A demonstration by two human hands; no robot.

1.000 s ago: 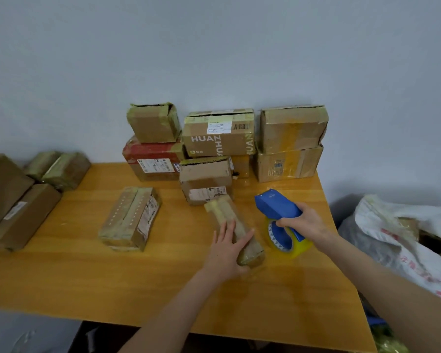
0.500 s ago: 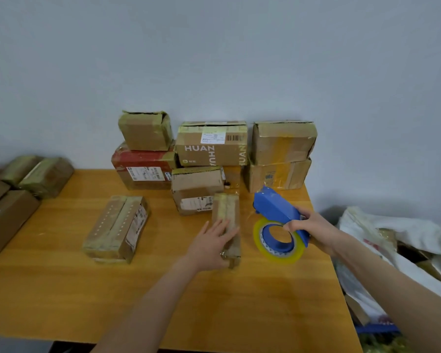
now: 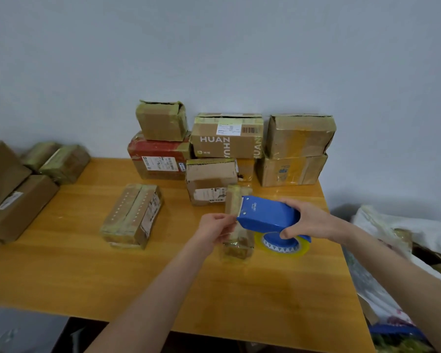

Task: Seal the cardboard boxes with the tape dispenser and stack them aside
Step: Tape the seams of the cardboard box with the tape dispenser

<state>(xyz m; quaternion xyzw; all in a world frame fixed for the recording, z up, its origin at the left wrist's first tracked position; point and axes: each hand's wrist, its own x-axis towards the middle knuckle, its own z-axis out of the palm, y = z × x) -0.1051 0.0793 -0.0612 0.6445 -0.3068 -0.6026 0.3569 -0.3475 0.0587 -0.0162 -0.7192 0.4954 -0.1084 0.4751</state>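
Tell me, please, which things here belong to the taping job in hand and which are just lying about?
In use: tape dispenser, gripped by the right hand; narrow box beneath it, with the left hand at its side.
Lying about: HUAN box in the wall stack; perforated box; brown boxes at left; white bag at right.

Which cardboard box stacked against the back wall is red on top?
The wide red-topped cardboard box at the back left, lying under the small brown taped box; all the other boxes are brown.
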